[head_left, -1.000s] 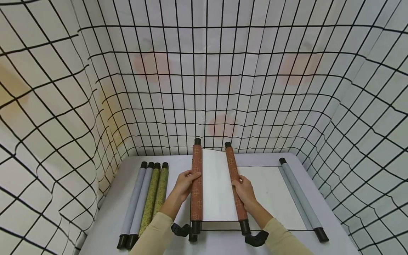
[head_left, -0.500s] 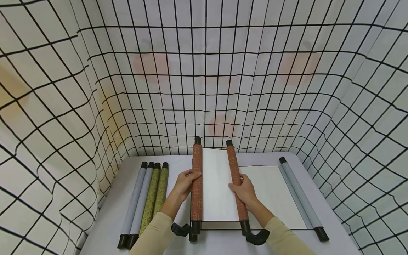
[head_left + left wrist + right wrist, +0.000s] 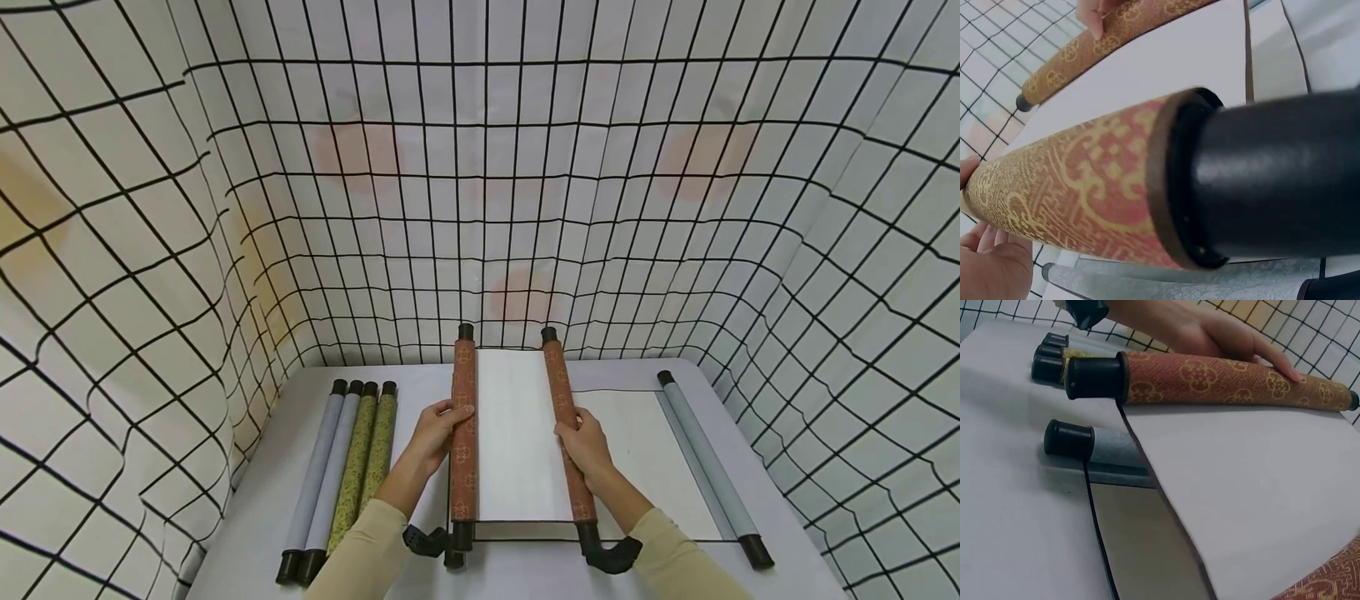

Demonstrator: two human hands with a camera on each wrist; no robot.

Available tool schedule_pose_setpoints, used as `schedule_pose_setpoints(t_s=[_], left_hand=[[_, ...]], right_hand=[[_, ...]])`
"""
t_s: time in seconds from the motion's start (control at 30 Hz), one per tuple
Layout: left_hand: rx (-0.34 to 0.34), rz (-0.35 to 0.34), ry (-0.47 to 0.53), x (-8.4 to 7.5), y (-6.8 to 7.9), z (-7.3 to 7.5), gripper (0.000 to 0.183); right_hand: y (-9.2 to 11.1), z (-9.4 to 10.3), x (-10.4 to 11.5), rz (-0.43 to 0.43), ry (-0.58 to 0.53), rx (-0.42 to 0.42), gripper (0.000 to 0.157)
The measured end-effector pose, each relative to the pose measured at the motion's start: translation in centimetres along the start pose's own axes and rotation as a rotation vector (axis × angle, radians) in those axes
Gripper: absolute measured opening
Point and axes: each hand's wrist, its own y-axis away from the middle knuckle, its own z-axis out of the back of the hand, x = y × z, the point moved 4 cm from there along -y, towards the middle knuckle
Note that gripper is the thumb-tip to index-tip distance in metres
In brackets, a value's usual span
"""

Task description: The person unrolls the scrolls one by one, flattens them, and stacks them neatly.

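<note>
At far left on the white desk (image 3: 251, 525), two gray rolled scrolls (image 3: 322, 467) and two green scrolls (image 3: 352, 454) lie side by side. Next, the left hand (image 3: 435, 433) grips the left roller (image 3: 463, 467) of a partly unrolled red scroll (image 3: 521, 450); the left wrist view brings out its gold pattern. Both wrist views reveal a gray roller (image 3: 1121, 449) below it, where the head view catches just a black end. The right hand (image 3: 587, 446) grips the right roller (image 3: 558, 379), over an opened gray scroll (image 3: 648, 467). Farthest right lies that scroll's other roller (image 3: 712, 467).
</note>
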Motion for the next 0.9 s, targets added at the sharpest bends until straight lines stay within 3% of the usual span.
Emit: schedule_pose_setpoints(t_s=[0.13, 0.27, 0.43, 0.9], left_hand=[[-0.006, 0.008, -0.005, 0.0, 0.2, -0.1, 0.07], [-0.006, 0.002, -0.015, 0.0, 0.1, 0.1, 0.065], [-0.005, -0.01, -0.022, -0.1, 0.1, 0.5, 0.057], [-0.008, -0.024, -0.014, -0.2, 0.0, 0.8, 0.061]], right_hand=[[0.0, 0.0, -0.3, 0.011, 0.028, -0.016, 0.072], [0.0, 0.2, -0.4, 0.034, 0.066, -0.017, 0.077], [0.1, 0.5, -0.1, 0.055, 0.084, 0.011, 0.072], [-0.1, 1.5, 0.0, -0.001, 0.04, -0.006, 0.061]])
